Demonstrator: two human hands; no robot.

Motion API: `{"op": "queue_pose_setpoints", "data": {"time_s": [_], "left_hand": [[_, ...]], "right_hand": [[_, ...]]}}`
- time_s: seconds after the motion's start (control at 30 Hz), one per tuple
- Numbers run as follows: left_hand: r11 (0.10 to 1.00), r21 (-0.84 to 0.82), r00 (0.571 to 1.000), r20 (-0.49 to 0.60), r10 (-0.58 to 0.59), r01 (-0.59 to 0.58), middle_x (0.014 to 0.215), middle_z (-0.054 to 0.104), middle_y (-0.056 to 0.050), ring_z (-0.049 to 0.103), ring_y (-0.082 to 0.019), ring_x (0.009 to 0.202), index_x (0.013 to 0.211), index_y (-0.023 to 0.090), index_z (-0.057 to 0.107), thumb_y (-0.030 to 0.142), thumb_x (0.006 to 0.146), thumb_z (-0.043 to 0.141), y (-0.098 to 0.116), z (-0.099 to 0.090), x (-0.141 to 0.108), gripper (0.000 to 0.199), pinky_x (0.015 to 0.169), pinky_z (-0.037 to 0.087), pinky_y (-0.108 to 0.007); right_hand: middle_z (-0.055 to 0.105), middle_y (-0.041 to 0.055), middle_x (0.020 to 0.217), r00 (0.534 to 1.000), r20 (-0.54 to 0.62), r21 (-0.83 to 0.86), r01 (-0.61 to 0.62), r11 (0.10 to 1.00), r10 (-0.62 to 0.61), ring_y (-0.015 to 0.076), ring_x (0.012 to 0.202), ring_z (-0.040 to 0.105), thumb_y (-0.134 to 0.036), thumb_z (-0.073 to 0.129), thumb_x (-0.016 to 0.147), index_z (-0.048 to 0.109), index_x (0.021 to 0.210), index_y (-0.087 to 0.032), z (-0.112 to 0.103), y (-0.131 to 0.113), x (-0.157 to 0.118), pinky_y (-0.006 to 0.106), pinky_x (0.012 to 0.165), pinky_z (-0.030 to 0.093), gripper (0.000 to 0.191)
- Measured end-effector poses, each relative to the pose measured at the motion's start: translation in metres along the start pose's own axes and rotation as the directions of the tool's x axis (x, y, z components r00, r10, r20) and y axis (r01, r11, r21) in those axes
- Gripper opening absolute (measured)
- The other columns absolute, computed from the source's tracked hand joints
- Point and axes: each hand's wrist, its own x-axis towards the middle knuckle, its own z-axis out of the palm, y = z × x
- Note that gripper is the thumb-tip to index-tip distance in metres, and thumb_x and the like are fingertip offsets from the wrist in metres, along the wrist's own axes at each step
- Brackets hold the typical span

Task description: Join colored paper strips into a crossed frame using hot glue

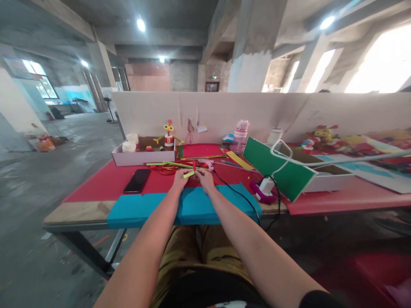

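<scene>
Near the table's front edge, my left hand [180, 179] is closed on a light green strip [189, 174]. Close beside it, my right hand [204, 177] has its fingers pressed together at the strip's right end, by a small upright red piece [194, 165]. Which piece the right fingers pinch is too small to tell. Just behind the hands lie green strips [176, 164], red-handled scissors [168, 170] and a pink glue gun [206, 164].
A black phone [137, 181] lies left of the hands, before a white box [144, 158] and a yellow figure [168, 136]. Rightward are a purple power strip [263, 193] with cables, a leaning green board [278, 169] and a pink bottle [240, 136]. Blue sheet [144, 208] covers the front edge.
</scene>
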Motion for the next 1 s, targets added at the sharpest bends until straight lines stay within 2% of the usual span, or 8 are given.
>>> {"op": "queue_pose_setpoints", "data": {"time_s": [0.1,0.27,0.37,0.57,0.8,1.0], "left_hand": [[0.999,-0.025,0.999,-0.010,-0.036,0.036,0.081,0.073,-0.008,0.065,-0.022,0.078,0.083,0.014,0.073,0.032,0.066,0.068,0.000,0.003,0.002,0.025,0.072,0.051,-0.032],[0.998,-0.034,0.998,0.020,-0.058,0.058,0.086,0.073,-0.008,0.066,-0.023,0.085,0.084,0.015,0.073,0.027,0.062,0.072,0.006,0.007,0.003,0.025,0.079,0.050,-0.032],[0.997,-0.036,0.997,0.041,-0.067,0.068,0.086,0.073,-0.008,0.066,-0.023,0.083,0.084,0.014,0.073,0.034,0.066,0.070,0.010,0.006,0.000,0.028,0.077,0.051,-0.032],[0.993,0.019,0.990,-0.084,-0.111,0.113,0.078,0.072,-0.007,0.065,-0.022,0.077,0.078,0.014,0.072,0.036,0.066,0.069,0.006,0.003,0.000,0.025,0.069,0.050,-0.029],[0.995,0.017,0.992,-0.082,-0.095,0.097,0.072,0.070,-0.005,0.064,-0.020,0.072,0.072,0.016,0.071,0.035,0.065,0.070,0.005,0.002,0.002,0.020,0.066,0.048,-0.028],[0.992,-0.009,0.987,-0.093,-0.128,0.127,0.064,0.068,-0.004,0.061,-0.018,0.064,0.067,0.014,0.070,0.039,0.066,0.068,0.005,0.005,0.001,0.026,0.059,0.045,-0.026]], "right_hand": [[0.069,0.0015,0.070,1.000,-0.024,0.014,0.004,1.000,-0.004,0.0190,0.068,0.066,-0.033,0.068,0.065,0.065,0.078,-0.017,-0.001,0.001,0.001,0.036,0.072,0.055,0.021],[0.069,0.0006,0.072,0.997,-0.077,0.065,0.021,0.998,-0.016,0.0178,0.070,0.066,-0.034,0.065,0.067,0.062,0.082,-0.018,-0.002,0.001,0.001,0.035,0.075,0.054,0.022],[0.068,0.0010,0.071,0.999,-0.036,0.065,0.005,0.998,-0.003,0.0180,0.070,0.066,-0.034,0.067,0.065,0.061,0.079,-0.017,-0.002,-0.002,0.000,0.035,0.074,0.054,0.023],[0.065,-0.0009,0.067,1.000,0.000,0.033,-0.016,0.999,0.016,0.0152,0.064,0.062,-0.031,0.073,0.060,0.060,0.078,-0.017,0.001,-0.007,-0.006,0.033,0.070,0.055,0.026],[0.066,-0.0005,0.072,0.998,0.056,-0.002,0.003,1.000,-0.003,0.0139,0.062,0.060,-0.037,0.071,0.062,0.062,0.082,-0.019,0.003,-0.011,-0.009,0.031,0.066,0.054,0.028],[0.065,-0.0015,0.069,1.000,0.004,0.010,-0.008,1.000,0.008,0.0138,0.061,0.061,-0.037,0.071,0.061,0.058,0.080,-0.019,0.003,-0.008,-0.007,0.031,0.067,0.054,0.029]]}}
